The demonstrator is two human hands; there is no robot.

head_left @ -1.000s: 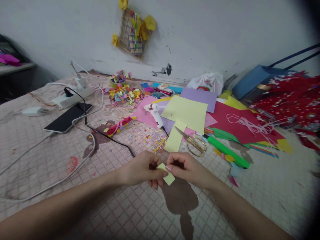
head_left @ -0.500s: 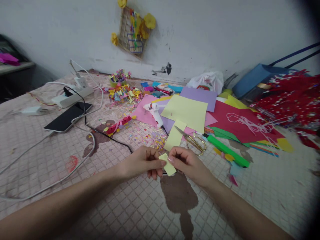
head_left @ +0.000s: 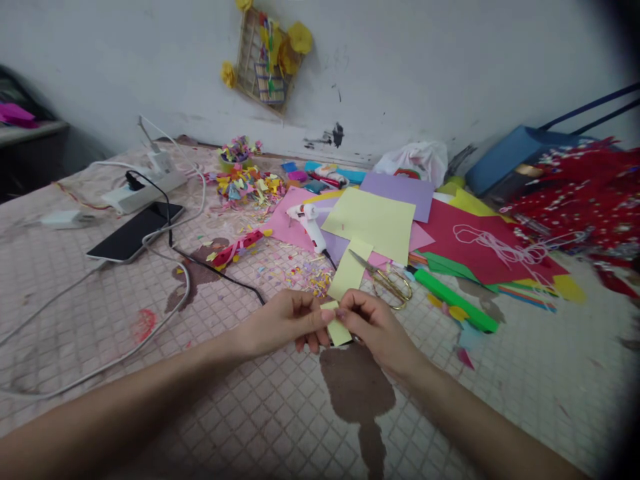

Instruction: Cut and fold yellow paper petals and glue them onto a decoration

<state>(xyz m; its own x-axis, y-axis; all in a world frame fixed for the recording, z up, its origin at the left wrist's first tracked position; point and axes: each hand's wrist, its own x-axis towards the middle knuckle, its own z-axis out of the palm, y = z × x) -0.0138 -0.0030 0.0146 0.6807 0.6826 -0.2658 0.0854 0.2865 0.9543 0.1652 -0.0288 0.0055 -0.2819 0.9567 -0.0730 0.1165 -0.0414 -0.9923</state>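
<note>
Between both hands is a small pale yellow paper piece (head_left: 339, 331), pinched near its upper end. My left hand (head_left: 299, 321) grips its left edge between thumb and fingers. From the other side, my right hand (head_left: 373, 325) closes thumb and forefinger on it, the fingertips of both hands nearly touching. Just beyond the hands lies a larger yellow strip (head_left: 351, 268), partly under the gold-handled scissors (head_left: 390, 283). A white glue gun (head_left: 311, 228) rests on pink and purple paper, left of a yellow sheet (head_left: 373, 220).
A phone (head_left: 137, 232), white power strip (head_left: 145, 192) and cables lie at the left. Paper scraps (head_left: 255, 187) are heaped behind. To the right are a green tube (head_left: 455, 300), red paper (head_left: 475, 243), white string (head_left: 520, 250) and red tinsel-like decoration (head_left: 585, 200).
My left thumb has shifted slightly right over the small yellow piece, which now appears more upright. Both hands still hold it, with their fingertips closer together.
</note>
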